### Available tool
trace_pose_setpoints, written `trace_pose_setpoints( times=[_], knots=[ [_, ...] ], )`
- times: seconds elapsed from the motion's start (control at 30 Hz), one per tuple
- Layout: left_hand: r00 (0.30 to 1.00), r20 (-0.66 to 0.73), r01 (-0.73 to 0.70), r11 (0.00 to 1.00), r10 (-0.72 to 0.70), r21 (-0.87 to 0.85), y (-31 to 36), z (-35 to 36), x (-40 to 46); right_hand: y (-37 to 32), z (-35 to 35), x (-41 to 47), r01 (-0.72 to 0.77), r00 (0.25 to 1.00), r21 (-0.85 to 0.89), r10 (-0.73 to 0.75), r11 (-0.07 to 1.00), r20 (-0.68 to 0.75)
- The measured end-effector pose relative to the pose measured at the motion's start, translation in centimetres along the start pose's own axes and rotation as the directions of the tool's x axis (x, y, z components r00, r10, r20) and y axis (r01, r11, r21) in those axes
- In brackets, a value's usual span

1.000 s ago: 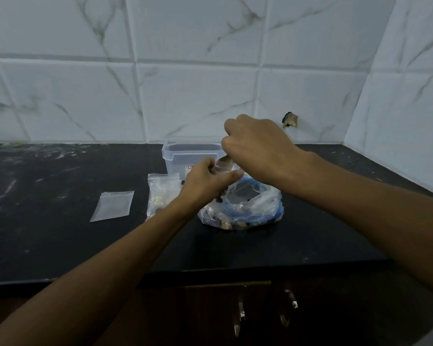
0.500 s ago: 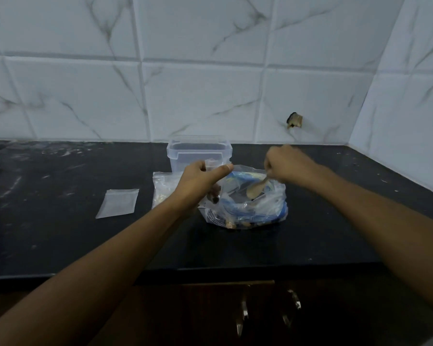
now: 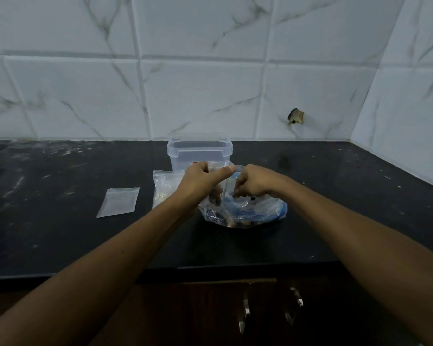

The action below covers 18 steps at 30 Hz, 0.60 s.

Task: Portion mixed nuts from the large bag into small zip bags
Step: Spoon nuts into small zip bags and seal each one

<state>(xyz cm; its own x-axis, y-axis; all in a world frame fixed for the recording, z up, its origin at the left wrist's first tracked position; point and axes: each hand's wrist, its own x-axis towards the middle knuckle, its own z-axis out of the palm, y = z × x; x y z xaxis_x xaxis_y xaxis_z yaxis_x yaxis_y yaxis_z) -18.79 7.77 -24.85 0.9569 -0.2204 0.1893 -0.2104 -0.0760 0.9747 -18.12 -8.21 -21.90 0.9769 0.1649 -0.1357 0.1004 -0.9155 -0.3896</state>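
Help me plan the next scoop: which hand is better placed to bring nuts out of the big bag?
Right. The right hand already reaches into the large bag, while the left hand pinches the small zip bag open.

The black counter carries a large nut bag at centre, a clear tub at 12 o'clock, and two small zip bags at 9 o'clock.

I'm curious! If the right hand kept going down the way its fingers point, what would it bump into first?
Probably the nuts inside the large bag: the right hand points its fingers down into the bag's open mouth. Depth is hard to judge.
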Motion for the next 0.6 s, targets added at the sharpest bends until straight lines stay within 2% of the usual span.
trace_pose_setpoints(
  times=[0.13, 0.3, 0.5, 0.6],
  knots=[
    [1.0, -0.008, 0.004, 1.0, -0.003, 0.021, 0.0, -0.6, -0.1, 1.2, -1.5, -0.1, -0.094, 0.996, 0.085, 0.093, 0.992, 0.012],
    [1.0, -0.016, 0.012, 0.998, -0.011, 0.057, 0.1, -0.8, -0.1, 2.6, -4.0, -0.9, -0.215, 0.975, 0.345, 0.221, 0.914, 0.021],
    [0.996, -0.082, -0.011, 0.993, 0.02, 0.116, 0.6, -0.4, -0.5, 4.0, -6.7, -1.8, -0.249, 0.962, 0.463, 0.271, 0.85, 0.02],
    [0.993, -0.099, -0.045, 0.984, 0.063, 0.172, 1.0, 0.1, -0.6, 3.9, -8.1, -2.0, -0.214, 0.967, 0.482, 0.255, 0.849, -0.02]
  ],
)
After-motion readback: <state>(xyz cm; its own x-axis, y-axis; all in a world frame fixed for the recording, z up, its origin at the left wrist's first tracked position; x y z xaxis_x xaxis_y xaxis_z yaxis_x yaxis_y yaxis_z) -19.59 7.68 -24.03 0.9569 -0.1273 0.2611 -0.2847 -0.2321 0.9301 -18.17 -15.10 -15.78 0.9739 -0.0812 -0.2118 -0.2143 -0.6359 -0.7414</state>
